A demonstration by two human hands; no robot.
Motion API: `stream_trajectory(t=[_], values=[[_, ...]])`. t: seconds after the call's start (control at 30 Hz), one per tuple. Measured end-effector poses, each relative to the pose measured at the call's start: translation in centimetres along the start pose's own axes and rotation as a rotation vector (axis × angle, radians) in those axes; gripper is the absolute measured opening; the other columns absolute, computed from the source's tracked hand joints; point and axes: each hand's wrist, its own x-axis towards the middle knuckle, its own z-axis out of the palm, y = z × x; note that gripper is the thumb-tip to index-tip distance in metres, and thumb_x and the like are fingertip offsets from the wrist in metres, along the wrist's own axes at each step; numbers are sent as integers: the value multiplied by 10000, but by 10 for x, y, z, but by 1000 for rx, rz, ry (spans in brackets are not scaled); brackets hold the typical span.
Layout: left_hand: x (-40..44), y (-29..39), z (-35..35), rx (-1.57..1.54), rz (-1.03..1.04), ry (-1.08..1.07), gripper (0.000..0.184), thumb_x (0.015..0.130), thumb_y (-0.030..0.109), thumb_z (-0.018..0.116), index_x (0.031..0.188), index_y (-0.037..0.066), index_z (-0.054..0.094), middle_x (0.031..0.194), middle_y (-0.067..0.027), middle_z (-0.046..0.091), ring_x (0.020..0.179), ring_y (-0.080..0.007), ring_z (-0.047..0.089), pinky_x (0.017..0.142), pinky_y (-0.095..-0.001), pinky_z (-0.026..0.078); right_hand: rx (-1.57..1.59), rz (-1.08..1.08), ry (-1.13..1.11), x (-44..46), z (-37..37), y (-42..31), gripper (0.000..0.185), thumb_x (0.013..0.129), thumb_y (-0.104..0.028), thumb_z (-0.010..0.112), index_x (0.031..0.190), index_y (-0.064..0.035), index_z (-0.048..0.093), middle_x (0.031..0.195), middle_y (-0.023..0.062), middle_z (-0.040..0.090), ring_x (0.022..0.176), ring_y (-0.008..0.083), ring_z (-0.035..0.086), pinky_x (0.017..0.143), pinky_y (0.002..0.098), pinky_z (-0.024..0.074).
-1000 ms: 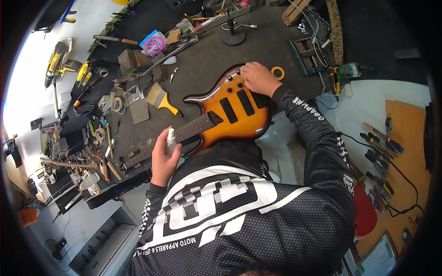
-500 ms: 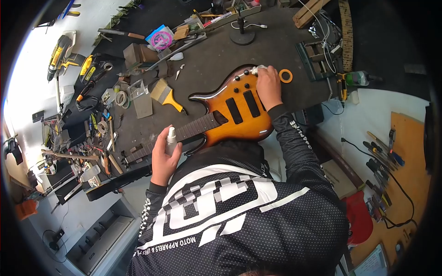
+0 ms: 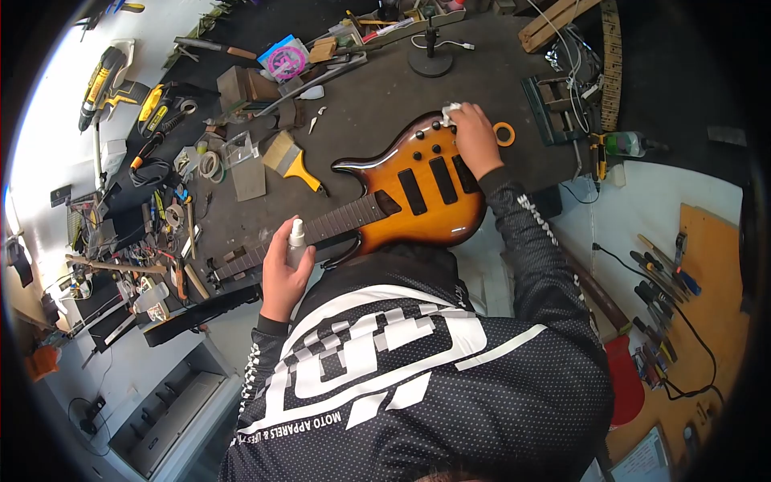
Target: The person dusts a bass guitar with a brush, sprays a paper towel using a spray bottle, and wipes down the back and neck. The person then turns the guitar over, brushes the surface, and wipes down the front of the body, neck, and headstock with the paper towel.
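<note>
A sunburst electric guitar body (image 3: 426, 210) lies at the near edge of the bench, its neck (image 3: 341, 221) pointing to the lower left. My left hand (image 3: 283, 273) is wrapped round a small spray bottle (image 3: 297, 235) with a white top, close beside the neck. At the far right edge of the body, my right hand (image 3: 475, 138) presses a crumpled white cloth (image 3: 451, 112) near the black knobs (image 3: 436, 125). Part of the cloth is hidden under the fingers.
An orange tape ring (image 3: 503, 134) lies right of my right hand. A wide brush (image 3: 291, 162) rests above the neck. A black round stand (image 3: 430, 61) is at the back, a vise (image 3: 554, 108) at the right. Tools crowd the left, near a drill (image 3: 103, 90).
The white cloth now shows under my right hand, which has shifted along the body's far right edge. My left hand still holds the bottle. The camera view has turned slightly.
</note>
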Motion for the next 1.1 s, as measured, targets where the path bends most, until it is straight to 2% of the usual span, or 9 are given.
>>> stream_trajectory(t=[0.1, 0.27, 0.47, 0.57, 0.67, 0.77, 0.87, 0.97, 1.1], values=[[2, 4, 1, 21, 24, -15, 631, 997, 76, 844, 1598, 38, 656, 1511, -179, 756, 1368, -348, 752, 1196, -430, 552, -16, -23, -78, 19, 14, 1, 173, 1006, -33, 680, 1099, -3, 822, 1221, 164, 741, 1215, 380, 689, 1074, 517, 588], [6, 4, 4, 14, 52, -19, 630, 998, 83, 844, 1598, 44, 657, 1500, -180, 758, 1344, -343, 762, 1171, -426, 566, 25, -131, -179, 30, 12, -43, 160, 966, -96, 710, 1026, -5, 826, 1150, 143, 759, 1166, 365, 702, 1064, 507, 585], [5, 3, 0, -3, 31, -10, 627, 1002, 86, 842, 1599, 41, 655, 1487, -179, 759, 1340, -335, 757, 1167, -416, 560, 51, -374, -344, 45, -10, -7, 145, 1003, -124, 718, 1029, -27, 823, 1125, 107, 748, 1155, 300, 693, 1162, 475, 525], [4, 4, 1, -6, 17, -9, 624, 1004, 85, 839, 1598, 31, 654, 1488, -181, 757, 1355, -334, 751, 1180, -418, 554, -94, -400, -347, 39, -5, -20, 156, 1018, -123, 718, 1091, -48, 834, 1174, 63, 765, 1265, 273, 681, 1242, 458, 476], [2, 1, 3, -6, 21, -23, 622, 1004, 83, 837, 1595, 23, 654, 1497, -186, 753, 1365, -338, 747, 1192, -420, 549, -76, -521, -185, 23, -4, -15, 194, 1019, -98, 710, 1159, -57, 837, 1254, 36, 783, 1387, 253, 653, 1283, 454, 453], [1, -1, 4, -30, 18, -31, 620, 1003, 81, 838, 1592, 21, 655, 1504, -191, 750, 1371, -346, 746, 1196, -424, 549, -51, -589, -261, 14, -26, -4, 234, 1016, -84, 702, 1208, -62, 834, 1326, 36, 783, 1444, 249, 636, 1307, 448, 439], [1, 1, 2, -15, 37, -23, 620, 1004, 82, 840, 1593, 21, 655, 1505, -191, 750, 1370, -346, 746, 1194, -425, 551, -31, -584, -255, 1, -36, -1, 214, 1022, -89, 695, 1191, -69, 824, 1310, 59, 773, 1405, 252, 649, 1278, 443, 459], [-1, 2, -2, 5, 31, -16, 619, 1006, 85, 842, 1593, 23, 655, 1500, -188, 751, 1368, -339, 746, 1189, -422, 552, -60, -460, -229, -16, -36, -3, 212, 1010, -76, 724, 1200, -68, 819, 1236, 66, 772, 1372, 281, 653, 1214, 471, 481], [-7, -2, -3, 0, 20, 2, 618, 1009, 88, 844, 1594, 27, 656, 1497, -182, 754, 1352, -335, 751, 1179, -421, 556, -108, -330, -162, -28, -27, -8, 167, 1026, -78, 711, 1156, -85, 815, 1198, 47, 762, 1265, 272, 665, 1140, 466, 498]])
